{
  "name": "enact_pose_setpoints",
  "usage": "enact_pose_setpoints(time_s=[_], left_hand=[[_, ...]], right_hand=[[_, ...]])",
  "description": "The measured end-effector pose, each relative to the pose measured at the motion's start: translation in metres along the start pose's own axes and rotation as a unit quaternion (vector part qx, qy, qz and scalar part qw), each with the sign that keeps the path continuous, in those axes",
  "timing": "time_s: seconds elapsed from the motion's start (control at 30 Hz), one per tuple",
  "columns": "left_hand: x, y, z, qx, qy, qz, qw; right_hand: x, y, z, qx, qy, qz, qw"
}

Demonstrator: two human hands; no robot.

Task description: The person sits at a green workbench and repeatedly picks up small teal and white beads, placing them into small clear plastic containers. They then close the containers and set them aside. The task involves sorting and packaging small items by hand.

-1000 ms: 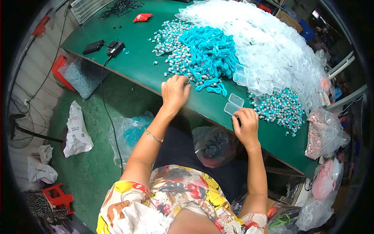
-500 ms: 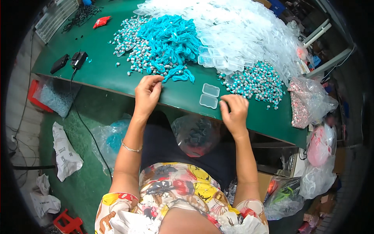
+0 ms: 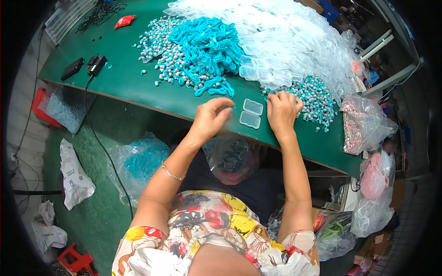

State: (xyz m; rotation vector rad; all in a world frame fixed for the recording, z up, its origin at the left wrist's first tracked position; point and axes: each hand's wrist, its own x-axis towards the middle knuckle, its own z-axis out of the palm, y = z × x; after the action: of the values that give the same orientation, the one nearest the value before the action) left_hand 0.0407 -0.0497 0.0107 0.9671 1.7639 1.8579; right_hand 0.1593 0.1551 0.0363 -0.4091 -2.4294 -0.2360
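Fingers (image 3: 226, 109) of the left hand (image 3: 209, 120) are pinching something tiny beside the open clear case (image 3: 251, 113) on the table (image 3: 138, 87); the right hand (image 3: 282, 110) is curling, grip unclear, into teal-grey pieces (image 3: 313, 99). Filling seems underway; placing calls for precision.

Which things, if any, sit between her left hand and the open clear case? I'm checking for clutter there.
Nothing visible does. The left hand hovers just left of the open clear case, with only bare green table between them. The turquoise cords lie farther back, and the right hand rests on the case's other side.
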Motion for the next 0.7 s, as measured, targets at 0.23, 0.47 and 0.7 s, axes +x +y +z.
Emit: enact_pose_setpoints(time_s=[0.23,0.47,0.7], left_hand=[[0.003,0.008,0.015,0.117,-0.028,0.053,0.991],[0.009,0.005,0.026,0.262,-0.052,0.171,0.948],[0.007,-0.002,0.025,0.293,-0.041,0.212,0.932]], right_hand=[[-0.030,-0.025,-0.033,0.201,-0.011,0.029,0.979],[-0.039,-0.041,-0.034,0.203,-0.015,0.011,0.979],[-0.031,-0.034,-0.040,0.201,-0.074,-0.026,0.976]])
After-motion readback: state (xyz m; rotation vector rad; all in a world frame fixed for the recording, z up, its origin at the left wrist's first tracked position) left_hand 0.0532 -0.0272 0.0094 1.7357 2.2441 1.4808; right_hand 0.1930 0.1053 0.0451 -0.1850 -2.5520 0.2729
